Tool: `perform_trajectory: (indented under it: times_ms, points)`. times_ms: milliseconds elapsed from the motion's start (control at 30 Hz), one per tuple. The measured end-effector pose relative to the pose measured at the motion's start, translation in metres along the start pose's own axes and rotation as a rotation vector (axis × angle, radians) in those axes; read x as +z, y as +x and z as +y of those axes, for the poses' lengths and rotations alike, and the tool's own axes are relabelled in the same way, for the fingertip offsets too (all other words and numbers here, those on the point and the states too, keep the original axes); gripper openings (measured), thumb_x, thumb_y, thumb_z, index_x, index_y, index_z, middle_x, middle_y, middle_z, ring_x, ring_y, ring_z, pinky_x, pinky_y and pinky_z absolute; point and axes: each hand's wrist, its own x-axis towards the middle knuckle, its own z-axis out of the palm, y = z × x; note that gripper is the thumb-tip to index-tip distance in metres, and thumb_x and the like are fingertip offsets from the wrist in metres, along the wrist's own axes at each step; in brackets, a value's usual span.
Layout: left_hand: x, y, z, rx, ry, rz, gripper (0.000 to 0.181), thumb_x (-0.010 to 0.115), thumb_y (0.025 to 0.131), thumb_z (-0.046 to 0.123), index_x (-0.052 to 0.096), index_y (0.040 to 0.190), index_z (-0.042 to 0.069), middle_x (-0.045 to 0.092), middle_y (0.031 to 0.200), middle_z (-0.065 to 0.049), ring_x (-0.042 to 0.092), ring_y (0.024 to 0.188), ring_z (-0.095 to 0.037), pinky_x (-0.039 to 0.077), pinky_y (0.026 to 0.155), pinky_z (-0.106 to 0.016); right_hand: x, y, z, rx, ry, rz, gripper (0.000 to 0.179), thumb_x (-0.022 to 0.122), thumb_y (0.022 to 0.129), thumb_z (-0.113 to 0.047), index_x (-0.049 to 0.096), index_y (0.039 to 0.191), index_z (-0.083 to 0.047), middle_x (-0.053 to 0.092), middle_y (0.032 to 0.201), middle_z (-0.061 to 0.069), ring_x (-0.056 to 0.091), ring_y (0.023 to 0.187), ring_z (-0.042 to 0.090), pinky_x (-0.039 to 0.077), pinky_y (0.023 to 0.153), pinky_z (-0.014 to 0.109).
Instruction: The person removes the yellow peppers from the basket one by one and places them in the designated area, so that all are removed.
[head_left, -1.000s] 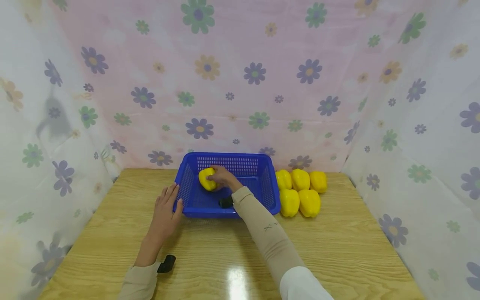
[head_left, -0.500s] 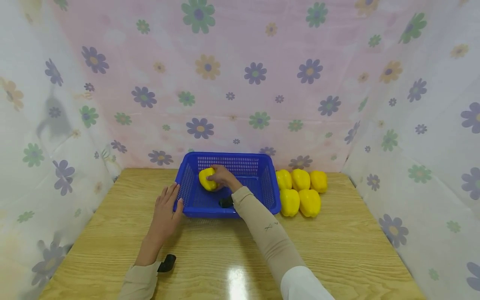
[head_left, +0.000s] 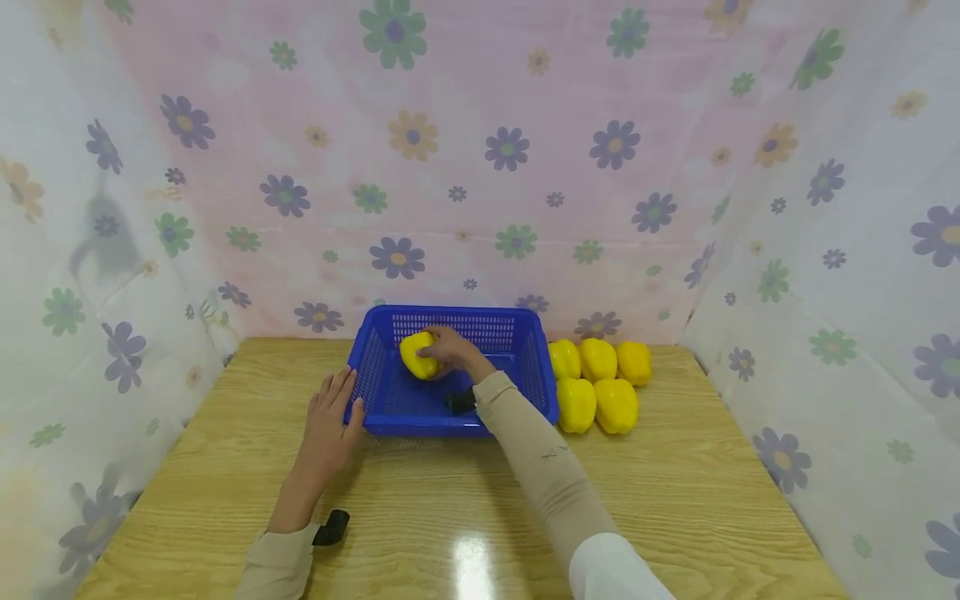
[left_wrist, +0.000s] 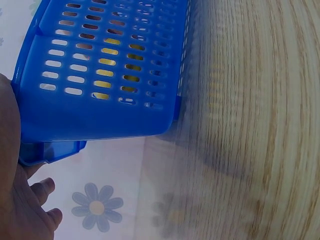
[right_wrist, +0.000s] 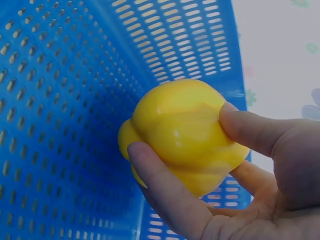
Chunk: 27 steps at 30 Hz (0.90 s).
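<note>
My right hand point(head_left: 454, 350) grips a yellow bell pepper point(head_left: 418, 356) inside the blue basket point(head_left: 457, 427), toward its left end. In the right wrist view the thumb and fingers curl round the pepper point(right_wrist: 182, 132), close to the perforated basket wall point(right_wrist: 60, 125). My left hand point(head_left: 330, 425) rests at the basket's left front corner, its fingers fairly straight along the rim. The left wrist view shows that hand point(left_wrist: 22, 200) at the basket's edge, and yellow shows through the slots in the side point(left_wrist: 65, 115).
Several yellow bell peppers point(head_left: 577, 406) stand in two rows on the wooden table point(head_left: 420, 517), right beside the basket's right wall. Floral curtains point(head_left: 465, 150) close off the back and both sides. A black wrist camera point(head_left: 331, 527) sits at the left cuff.
The right hand and pepper have risen slightly, and the right forearm has shifted a little to the right. The left hand stays at the basket's corner.
</note>
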Motion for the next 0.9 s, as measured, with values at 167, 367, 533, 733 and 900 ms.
perform_trajectory:
  times_ms: [167, 367, 533, 733, 900]
  points:
    - [-0.001, -0.001, 0.001, -0.009, -0.005, -0.005, 0.055, 0.046, 0.107, 0.019, 0.036, 0.155, -0.005, 0.032, 0.162, -0.025, 0.016, 0.152, -0.051, 0.013, 0.116, -0.075, -0.006, -0.004, -0.003, -0.028, -0.002, -0.016, 0.066, 0.064, 0.1, -0.013, 0.034, 0.158, -0.008, 0.041, 0.152, 0.022, 0.054, 0.125, 0.042, 0.057, 0.091, 0.055]
    - [-0.002, -0.001, 0.002, -0.013, -0.011, -0.012, 0.055, 0.047, 0.107, 0.018, 0.035, 0.155, -0.005, 0.031, 0.162, -0.025, 0.015, 0.152, -0.051, 0.012, 0.116, -0.075, -0.012, -0.012, -0.008, -0.073, -0.027, -0.03, 0.066, 0.064, 0.1, -0.014, 0.034, 0.159, -0.01, 0.04, 0.154, 0.022, 0.057, 0.123, 0.042, 0.059, 0.088, 0.053]
    - [-0.003, -0.002, 0.002, -0.015, -0.008, -0.015, 0.055, 0.042, 0.109, 0.024, 0.034, 0.156, -0.004, 0.03, 0.163, -0.023, 0.015, 0.152, -0.051, 0.011, 0.117, -0.073, -0.015, -0.023, -0.015, -0.104, -0.031, -0.038, 0.067, 0.064, 0.1, -0.014, 0.033, 0.16, -0.013, 0.038, 0.156, 0.022, 0.059, 0.122, 0.043, 0.056, 0.092, 0.056]
    - [-0.002, -0.002, 0.002, -0.01, -0.006, -0.01, 0.055, 0.041, 0.109, 0.025, 0.035, 0.156, -0.004, 0.031, 0.163, -0.023, 0.014, 0.152, -0.051, 0.011, 0.117, -0.074, -0.018, -0.034, -0.019, -0.151, -0.012, -0.058, 0.064, 0.064, 0.101, -0.016, 0.036, 0.158, -0.015, 0.041, 0.154, 0.022, 0.058, 0.125, 0.043, 0.056, 0.092, 0.056]
    - [-0.002, -0.002, 0.002, -0.011, 0.001, -0.011, 0.055, 0.042, 0.109, 0.024, 0.035, 0.156, -0.003, 0.031, 0.163, -0.023, 0.014, 0.153, -0.05, 0.011, 0.117, -0.074, -0.021, -0.044, -0.019, -0.208, 0.012, -0.089, 0.063, 0.063, 0.101, -0.016, 0.036, 0.158, -0.014, 0.045, 0.15, 0.024, 0.058, 0.126, 0.042, 0.058, 0.089, 0.054]
